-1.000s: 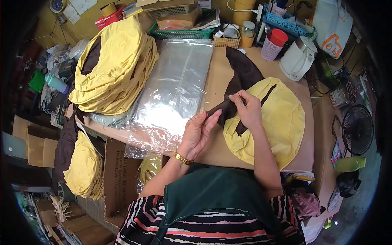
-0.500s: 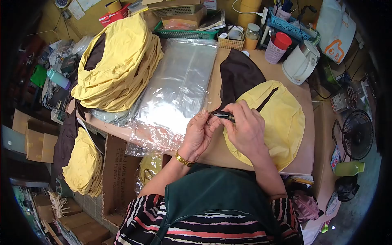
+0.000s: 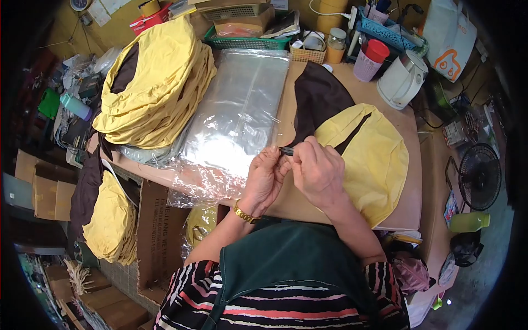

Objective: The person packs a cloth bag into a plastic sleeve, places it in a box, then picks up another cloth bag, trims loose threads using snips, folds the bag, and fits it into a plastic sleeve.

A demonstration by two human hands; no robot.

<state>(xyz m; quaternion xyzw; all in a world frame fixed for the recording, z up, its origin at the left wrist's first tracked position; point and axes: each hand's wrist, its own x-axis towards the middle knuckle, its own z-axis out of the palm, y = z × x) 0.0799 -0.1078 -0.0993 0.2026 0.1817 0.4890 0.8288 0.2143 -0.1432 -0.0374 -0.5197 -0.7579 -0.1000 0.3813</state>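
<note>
My right hand [image 3: 318, 170] is closed round a small pair of black thread snips [image 3: 286, 150], mostly covered by the fingers, with the tip toward my left hand. My left hand [image 3: 266, 171] is pinched shut at that tip, on what looks like the edge of the dark brown cloth [image 3: 319, 96]; the exact spot is hidden. This cloth runs up the table and joins a round yellow fabric piece [image 3: 379, 159] with a dark slit, lying under and right of my right hand.
A tall stack of yellow fabric pieces [image 3: 159, 82] stands at the left beside clear plastic bags [image 3: 236, 104]. Along the back are a green basket [image 3: 247, 43], a pink cup [image 3: 367, 67] and a white kettle [image 3: 403, 80]. More yellow pieces [image 3: 110, 220] hang off the left edge, near a cardboard box [image 3: 154, 242].
My right hand has shifted slightly left and turned, so less of the snips shows. My left hand stays nearly in place. The whole view has moved a little.
</note>
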